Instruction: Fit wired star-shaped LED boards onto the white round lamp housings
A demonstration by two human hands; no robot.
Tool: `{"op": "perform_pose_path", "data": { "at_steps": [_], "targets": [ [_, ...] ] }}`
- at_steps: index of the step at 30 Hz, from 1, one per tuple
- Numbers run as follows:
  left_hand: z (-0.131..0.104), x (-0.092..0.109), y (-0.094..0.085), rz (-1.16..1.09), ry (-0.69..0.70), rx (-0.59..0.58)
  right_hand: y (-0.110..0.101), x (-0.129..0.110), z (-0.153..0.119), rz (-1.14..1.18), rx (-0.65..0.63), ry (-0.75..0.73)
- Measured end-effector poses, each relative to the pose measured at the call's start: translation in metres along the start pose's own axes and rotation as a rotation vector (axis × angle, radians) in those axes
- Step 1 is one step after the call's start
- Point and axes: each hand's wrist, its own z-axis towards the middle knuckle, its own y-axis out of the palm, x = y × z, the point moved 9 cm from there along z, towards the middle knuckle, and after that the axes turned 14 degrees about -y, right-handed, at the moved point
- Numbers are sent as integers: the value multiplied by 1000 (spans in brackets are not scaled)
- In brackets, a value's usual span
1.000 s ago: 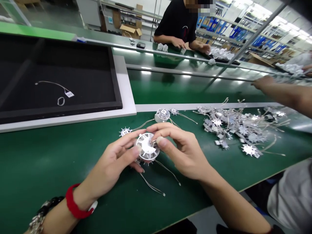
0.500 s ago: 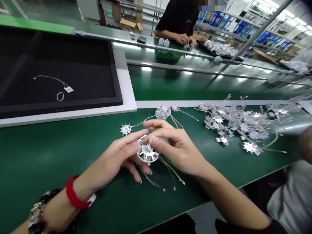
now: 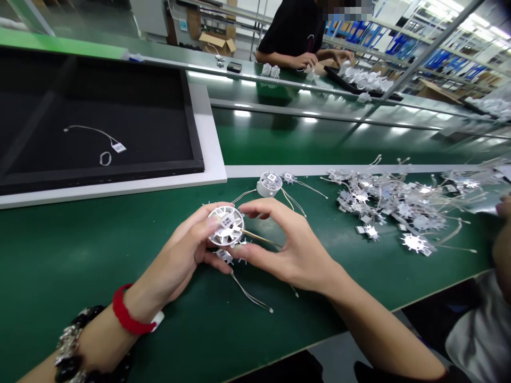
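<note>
Your green worktop (image 3: 104, 266) spans the view. At its left is one large black tray (image 3: 40, 138) with a white border, containing two things: a labelled piece with a wire (image 3: 118, 147) and one small pale loop (image 3: 105, 158). Across the bench, a person in black (image 3: 291, 29) reaches to a dark tray (image 3: 334, 78) heaped with white pieces (image 3: 369, 80), too many to count. One open cardboard box (image 3: 217, 43) stands behind.

To your right lies a pile of spiked silver plates (image 3: 393, 205) with wires, overlapping too much to count. Your left hand (image 3: 179, 250) grasps a round white housing (image 3: 226, 226) above the worktop, thumb over its face; a labelled plate is inside. Your right hand (image 3: 297, 244) is half closed, thumb and fingers at the housing's right edge, beside its wires. Just below the housing, a labelled spiked plate (image 3: 224, 256) shows by your left fingers.

You have two round housings in all: the second housing (image 3: 269, 185) sits on the worktop beyond your hands, also with a labelled plate inside. One loose spiked plate (image 3: 289, 177) lies just right of it.
</note>
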Motion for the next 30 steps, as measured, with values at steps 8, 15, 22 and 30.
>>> {"op": "perform_pose_path", "data": {
  "at_steps": [8, 15, 22, 30],
  "targets": [
    [-1, -3, -2, 11, -12, 41, 12, -10, -1, -202, -64, -196],
    [-3, -1, -2, -11, 3, 21, 9, -11, -1, -278, -29, -199],
    [-4, 1, 2, -42, 17, -31, 6, -12, -1, -302, 7, -197],
    [-5, 2, 3, -39, 25, -23, 7, -11, -2, -315, -11, -218]
  ]
}}
